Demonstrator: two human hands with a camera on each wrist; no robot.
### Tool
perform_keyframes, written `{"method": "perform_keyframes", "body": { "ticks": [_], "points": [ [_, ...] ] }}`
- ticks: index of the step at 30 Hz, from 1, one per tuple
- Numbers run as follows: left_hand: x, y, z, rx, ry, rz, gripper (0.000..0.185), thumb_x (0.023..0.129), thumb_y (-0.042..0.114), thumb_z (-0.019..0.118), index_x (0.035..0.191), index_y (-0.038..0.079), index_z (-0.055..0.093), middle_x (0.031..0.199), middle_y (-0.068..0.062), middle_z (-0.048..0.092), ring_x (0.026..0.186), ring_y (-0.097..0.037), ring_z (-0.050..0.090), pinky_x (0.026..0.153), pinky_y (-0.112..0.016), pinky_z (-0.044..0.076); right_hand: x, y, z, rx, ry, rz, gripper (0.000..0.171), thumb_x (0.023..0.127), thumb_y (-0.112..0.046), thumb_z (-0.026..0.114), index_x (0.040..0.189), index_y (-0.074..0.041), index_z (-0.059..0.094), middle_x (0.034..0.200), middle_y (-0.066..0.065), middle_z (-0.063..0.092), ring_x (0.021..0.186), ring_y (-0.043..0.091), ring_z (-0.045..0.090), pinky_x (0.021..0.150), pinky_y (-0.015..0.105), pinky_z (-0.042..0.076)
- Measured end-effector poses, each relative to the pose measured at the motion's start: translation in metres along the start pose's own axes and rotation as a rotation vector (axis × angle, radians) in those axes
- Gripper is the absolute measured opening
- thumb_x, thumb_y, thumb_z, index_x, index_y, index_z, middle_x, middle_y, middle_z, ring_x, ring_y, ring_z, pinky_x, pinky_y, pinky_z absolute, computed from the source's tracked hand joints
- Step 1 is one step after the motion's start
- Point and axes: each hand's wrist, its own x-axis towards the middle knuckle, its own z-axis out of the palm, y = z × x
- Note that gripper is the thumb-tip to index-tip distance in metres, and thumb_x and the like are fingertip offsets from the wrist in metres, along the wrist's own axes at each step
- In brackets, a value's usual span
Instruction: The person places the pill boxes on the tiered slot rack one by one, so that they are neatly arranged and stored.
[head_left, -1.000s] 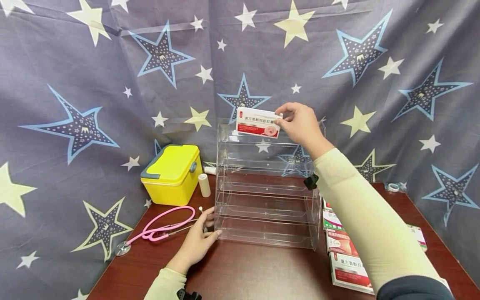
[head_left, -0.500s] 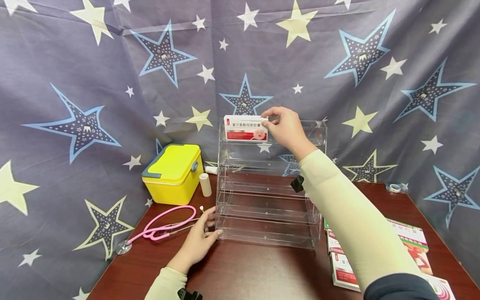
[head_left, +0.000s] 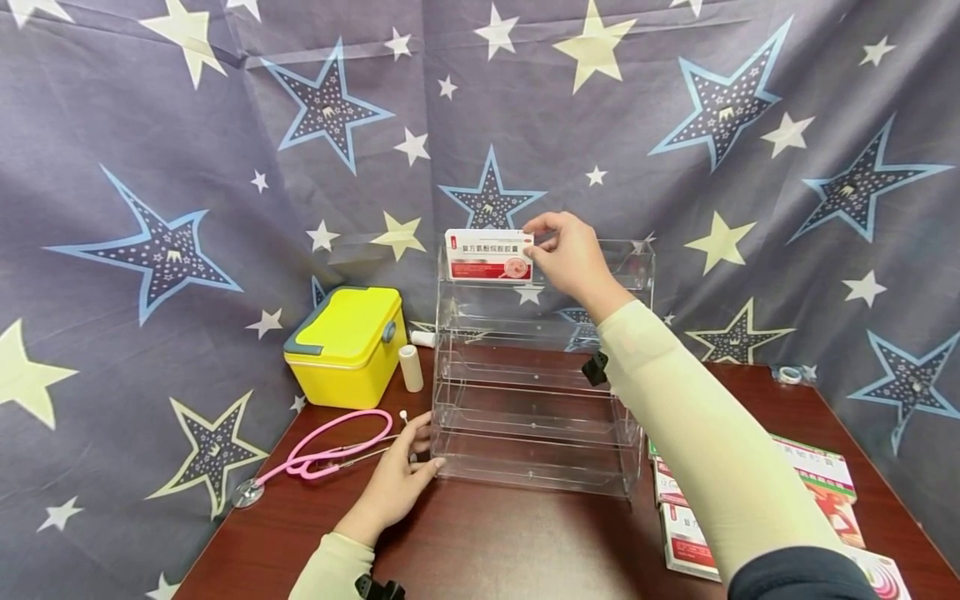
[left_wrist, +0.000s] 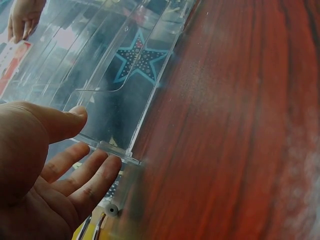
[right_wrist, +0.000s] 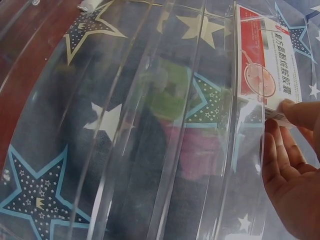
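Observation:
My right hand [head_left: 572, 257] pinches the right end of a white and red medicine box [head_left: 487, 257]. The box stands upright in the top tier of a clear acrylic display rack [head_left: 528, 475], at its left end. In the right wrist view, the thumb lies on the printed face of the medicine box [right_wrist: 274, 60], its lower part behind the tier's clear front lip. My left hand [head_left: 397, 477] rests at the rack's lower left corner. The left wrist view shows this hand's thumb [left_wrist: 67, 122] and loosely extended fingers [left_wrist: 100, 175] by the side panel's edge.
Several medicine boxes [head_left: 686, 542] lie at the table's right, partly behind the right sleeve. Left of the rack are a yellow lidded box [head_left: 348, 350], a pale roll [head_left: 410, 369] and a pink stethoscope [head_left: 300, 458]. A star-patterned curtain [head_left: 360, 217] hangs behind. A tape roll [head_left: 789, 375] sits far right.
My right hand has moved the medicine box left and down into the top tier; over the last half second it has shifted only slightly left. My left hand has stayed at the rack's corner.

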Motion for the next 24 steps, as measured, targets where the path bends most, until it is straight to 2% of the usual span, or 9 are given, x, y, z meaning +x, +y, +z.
{"method": "perform_keyframes", "body": {
  "ticks": [8, 13, 18, 24],
  "points": [
    [0.0, 0.001, 0.001, -0.01, -0.005, -0.012, 0.073, 0.095, -0.002, 0.074, 0.158, 0.019, 0.043, 0.139, -0.018, 0.059, 0.122, -0.036, 0.064, 0.089, -0.035, 0.058, -0.002, 0.002, -0.001, 0.029, 0.004, -0.021, 0.025, 0.093, -0.004, 0.078, 0.117, -0.009, 0.075, 0.114, 0.013, 0.064, 0.094, 0.023, 0.073, 0.082, 0.034, 0.059],
    [0.0, 0.002, 0.001, -0.002, -0.003, -0.017, 0.074, 0.095, -0.002, 0.075, 0.158, 0.019, 0.043, 0.139, -0.018, 0.059, 0.122, -0.037, 0.064, 0.089, -0.035, 0.058, -0.007, 0.0, -0.009, -0.002, 0.03, -0.057, 0.028, 0.093, -0.006, 0.078, 0.121, -0.009, 0.074, 0.116, 0.011, 0.063, 0.096, 0.021, 0.073, 0.083, 0.033, 0.058],
    [0.0, 0.002, 0.001, 0.003, -0.003, -0.018, 0.074, 0.095, -0.001, 0.075, 0.158, 0.02, 0.043, 0.139, -0.018, 0.059, 0.121, -0.036, 0.064, 0.088, -0.035, 0.058, -0.023, -0.002, -0.036, -0.022, 0.129, -0.113, 0.024, 0.093, -0.007, 0.079, 0.116, -0.006, 0.074, 0.113, 0.01, 0.064, 0.093, 0.019, 0.073, 0.081, 0.032, 0.059],
    [0.0, 0.0, 0.001, 0.009, -0.004, -0.023, 0.073, 0.096, 0.0, 0.075, 0.158, 0.022, 0.043, 0.14, -0.017, 0.06, 0.122, -0.036, 0.064, 0.089, -0.036, 0.058, -0.063, 0.015, -0.086, 0.043, 0.305, -0.139, 0.018, 0.091, -0.008, 0.081, 0.108, -0.003, 0.077, 0.1, 0.004, 0.066, 0.081, 0.009, 0.068, 0.075, 0.019, 0.054]
  ]
}}
